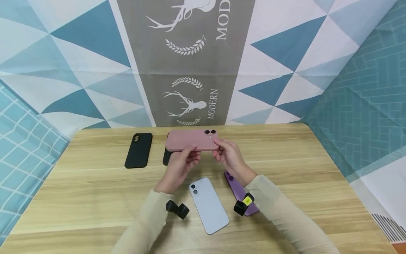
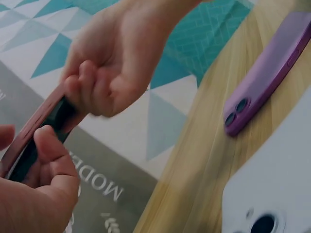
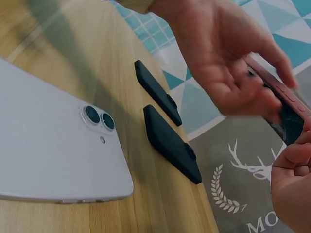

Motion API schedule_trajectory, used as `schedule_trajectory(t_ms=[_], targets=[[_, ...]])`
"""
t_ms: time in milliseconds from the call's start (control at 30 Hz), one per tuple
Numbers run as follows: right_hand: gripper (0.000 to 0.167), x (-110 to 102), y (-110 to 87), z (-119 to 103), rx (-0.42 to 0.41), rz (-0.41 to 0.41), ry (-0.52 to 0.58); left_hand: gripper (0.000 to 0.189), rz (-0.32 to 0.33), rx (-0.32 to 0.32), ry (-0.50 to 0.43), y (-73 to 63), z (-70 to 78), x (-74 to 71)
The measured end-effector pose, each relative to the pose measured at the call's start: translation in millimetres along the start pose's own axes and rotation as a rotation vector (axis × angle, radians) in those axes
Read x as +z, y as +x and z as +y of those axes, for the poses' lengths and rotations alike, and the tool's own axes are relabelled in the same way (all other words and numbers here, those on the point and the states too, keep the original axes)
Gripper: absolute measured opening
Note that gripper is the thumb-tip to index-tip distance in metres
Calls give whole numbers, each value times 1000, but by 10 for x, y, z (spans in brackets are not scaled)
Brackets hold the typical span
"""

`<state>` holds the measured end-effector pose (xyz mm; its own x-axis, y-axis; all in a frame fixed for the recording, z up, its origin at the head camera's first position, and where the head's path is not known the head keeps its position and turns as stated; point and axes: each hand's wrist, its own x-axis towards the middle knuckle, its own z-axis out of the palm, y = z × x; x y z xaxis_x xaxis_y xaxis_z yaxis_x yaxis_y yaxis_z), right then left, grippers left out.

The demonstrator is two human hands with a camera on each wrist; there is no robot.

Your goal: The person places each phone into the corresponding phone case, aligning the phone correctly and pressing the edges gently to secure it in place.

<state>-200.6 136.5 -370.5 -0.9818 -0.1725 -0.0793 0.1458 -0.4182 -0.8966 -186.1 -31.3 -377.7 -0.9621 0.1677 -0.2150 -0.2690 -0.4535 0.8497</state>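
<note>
Above the back of the table, both hands hold a pink phone (image 1: 187,138) sideways, its back and two camera lenses facing up in the head view. My left hand (image 1: 182,164) grips its near long edge, thumb on the back and fingers curled below. At the lens end, my right hand (image 1: 231,157) pinches the near corner. The wrist views show the phone's dark glassy face underneath; side buttons show on its pink edge (image 3: 291,99) in the right wrist view. One black phone case (image 1: 166,158) lies partly hidden behind the pink phone.
Another black phone case (image 1: 138,150) with a camera cutout lies further left. Nearer me, a white phone (image 1: 209,206) lies back up between the forearms. A purple phone (image 1: 236,187) is partly covered by the right forearm. Patterned cloth (image 1: 190,63) rises behind the wooden table (image 1: 79,197).
</note>
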Motion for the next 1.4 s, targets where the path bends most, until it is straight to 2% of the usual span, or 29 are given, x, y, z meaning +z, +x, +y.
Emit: schedule_trajectory(t_ms=[100, 200, 467, 633, 767, 933, 1100, 1267, 1400], targets=[[35, -28, 8, -33, 9, 19, 21, 16, 11, 37, -44, -9, 43, -82], [35, -37, 14, -53, 14, 27, 35, 17, 15, 54, -49, -9, 69, -120], [37, 75, 4, -7, -26, 77, 98, 15, 50, 70, -48, 13, 69, -66], [25, 197, -26, 68, -12, 0, 109, 14, 65, 80, -64, 10, 51, -29], [25, 278, -27, 103, 22, -38, 114, 18, 50, 87, -44, -10, 27, 5], [30, 318, -36, 100, 13, 4, 147, 21, 16, 92, -33, -31, 28, 31], [35, 322, -38, 81, 14, 41, 184, 17, -34, 67, -36, -60, 80, 28], [34, 283, -30, 50, -10, 86, 177, 24, -21, 55, -13, -91, 156, -75], [33, 246, -20, 20, -2, 119, 190, 21, -18, 55, 56, -81, 202, -145]])
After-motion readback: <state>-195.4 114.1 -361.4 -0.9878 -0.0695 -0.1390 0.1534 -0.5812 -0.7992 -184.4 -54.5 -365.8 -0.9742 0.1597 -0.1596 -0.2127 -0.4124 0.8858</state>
